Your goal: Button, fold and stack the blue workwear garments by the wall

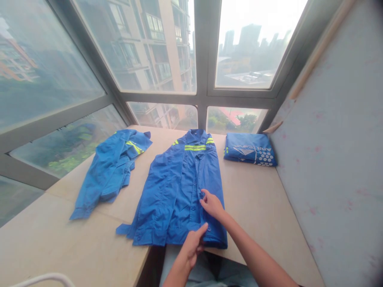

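Note:
A blue work jacket with yellow-green reflective strips lies spread front up on the table, its collar toward the window. My left hand is closed on the bottom hem, thumb on top and fingers curled below. Higher up, my right hand pinches the edge of the front opening, thumb and forefinger together. Buttons show down the inner strip, left of that edge. One sleeve lies along the jacket's left side, its cuff near the hem.
A second blue jacket lies loosely bunched at the left. At the back right sits a folded blue garment with white print, beside the wall. Windows border the table. A white curved object shows at bottom left.

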Demonstrator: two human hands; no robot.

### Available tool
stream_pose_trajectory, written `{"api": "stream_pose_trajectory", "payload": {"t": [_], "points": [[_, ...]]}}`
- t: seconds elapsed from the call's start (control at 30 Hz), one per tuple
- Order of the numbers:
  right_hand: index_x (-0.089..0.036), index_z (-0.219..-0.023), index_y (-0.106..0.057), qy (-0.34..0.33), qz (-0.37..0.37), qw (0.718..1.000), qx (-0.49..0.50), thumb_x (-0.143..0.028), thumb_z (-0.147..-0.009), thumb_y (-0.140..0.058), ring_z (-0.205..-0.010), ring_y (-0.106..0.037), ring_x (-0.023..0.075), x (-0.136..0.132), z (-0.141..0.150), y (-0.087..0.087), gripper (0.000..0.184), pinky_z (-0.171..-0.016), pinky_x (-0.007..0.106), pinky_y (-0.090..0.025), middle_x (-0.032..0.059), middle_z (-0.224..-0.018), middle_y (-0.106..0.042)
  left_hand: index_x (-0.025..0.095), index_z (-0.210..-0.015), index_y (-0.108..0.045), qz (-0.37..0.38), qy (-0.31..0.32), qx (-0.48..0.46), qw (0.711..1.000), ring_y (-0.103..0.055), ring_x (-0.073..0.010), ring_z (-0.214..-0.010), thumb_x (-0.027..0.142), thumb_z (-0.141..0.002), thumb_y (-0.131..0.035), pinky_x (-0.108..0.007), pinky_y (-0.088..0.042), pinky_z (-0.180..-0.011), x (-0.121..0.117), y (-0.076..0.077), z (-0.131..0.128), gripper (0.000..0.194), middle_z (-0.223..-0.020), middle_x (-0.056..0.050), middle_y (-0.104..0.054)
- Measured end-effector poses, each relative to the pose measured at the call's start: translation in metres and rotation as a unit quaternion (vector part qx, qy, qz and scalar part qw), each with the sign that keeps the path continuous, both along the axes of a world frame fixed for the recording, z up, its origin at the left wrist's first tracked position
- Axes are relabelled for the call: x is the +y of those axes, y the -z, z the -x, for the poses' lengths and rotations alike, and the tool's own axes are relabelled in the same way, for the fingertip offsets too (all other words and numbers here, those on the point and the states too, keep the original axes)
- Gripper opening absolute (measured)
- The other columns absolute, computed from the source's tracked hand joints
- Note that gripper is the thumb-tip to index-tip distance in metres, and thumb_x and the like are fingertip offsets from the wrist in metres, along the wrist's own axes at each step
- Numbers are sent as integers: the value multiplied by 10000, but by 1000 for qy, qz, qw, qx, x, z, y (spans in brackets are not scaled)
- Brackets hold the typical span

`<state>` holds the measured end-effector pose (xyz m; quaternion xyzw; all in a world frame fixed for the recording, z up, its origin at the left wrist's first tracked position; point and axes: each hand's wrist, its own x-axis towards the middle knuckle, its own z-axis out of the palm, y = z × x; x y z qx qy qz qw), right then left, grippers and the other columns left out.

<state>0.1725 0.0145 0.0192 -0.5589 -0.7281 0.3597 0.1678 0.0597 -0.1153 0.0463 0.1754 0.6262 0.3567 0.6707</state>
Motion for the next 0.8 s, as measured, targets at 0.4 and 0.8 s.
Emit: {"api": "stream_pose_trajectory", "payload": {"t": [0.4,0.8], "points": [[-193,-1296,-537,52,-96,981,159,-198,-851,-476,-716,-637,146,4,4,-12,449,-762,297,-531,47,-1028,-693,181,-1114,-703,-236,74,310,918,-601,-293,-1209,355,-773,-573,-425,-405,-1106,6,-19,6,404,-1199,-116,-705],[-207,-1254,-589,-12,-95,990,-100,-164,-921,-448,-1141,-598,185,59,0,-14,365,-952,267,-468,85,-1265,-608,142,-800,-677,-83,60,284,953,-612,-216,-490,462,-731,-696,-310,-497,-558,-10,24,45,328,-491,2,-574]]}}
